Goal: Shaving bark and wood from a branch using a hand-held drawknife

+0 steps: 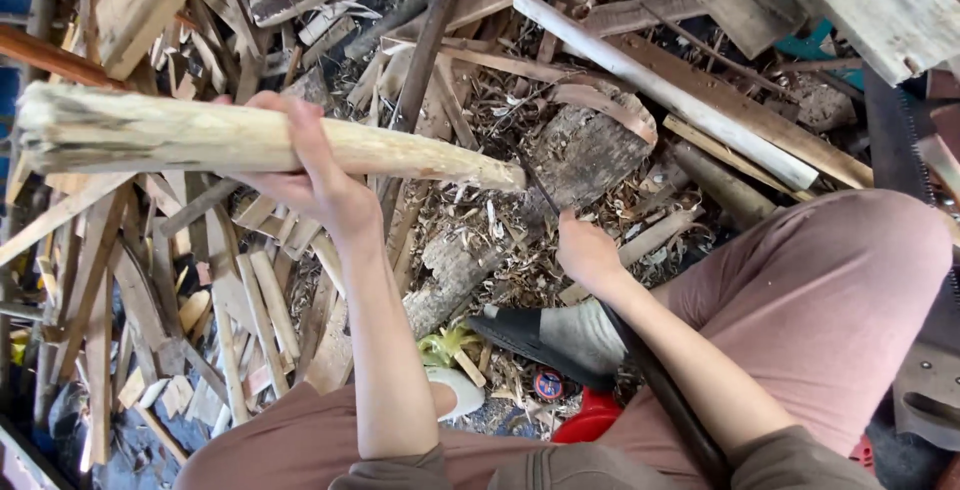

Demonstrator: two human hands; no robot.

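Holding state: both hands are engaged, one on a wooden stake, one on a blade handle.
Stake (250, 142): pale, roughly shaved timber lying almost level across the upper left of the view; its thick blunt end is far to the left of the grip, its tapered point far to the right of it.
Left hand (305, 172): grip clamped around the stake at about mid-length, fingers wrapped over the top, thumb side toward the body; forearm runs straight down toward the wearer.
Stake tip: just left of and above the right hand, touching or nearly touching the thin dark blade; contact cannot be confirmed.
Blade tool (545, 198): narrow dark blade rising up and to the left out of the right grip, toward the stake tip; a long dark handle (665, 395) runs down and to the right from the same grip, along the forearm.
Right hand (585, 250): grip closed on the tool, knuckles up, positioned below and right of the stake tip.
Chopping log (575, 160): weathered grey block lying directly beyond the right grip, under the stake tip.
Ground litter: wood shavings (480, 230) and split offcuts surround both grips.
Foot (550, 342): grey sock in a dark sandal, just below the right grip.
Saw (905, 140): toothed blade, well to the right of the right grip.
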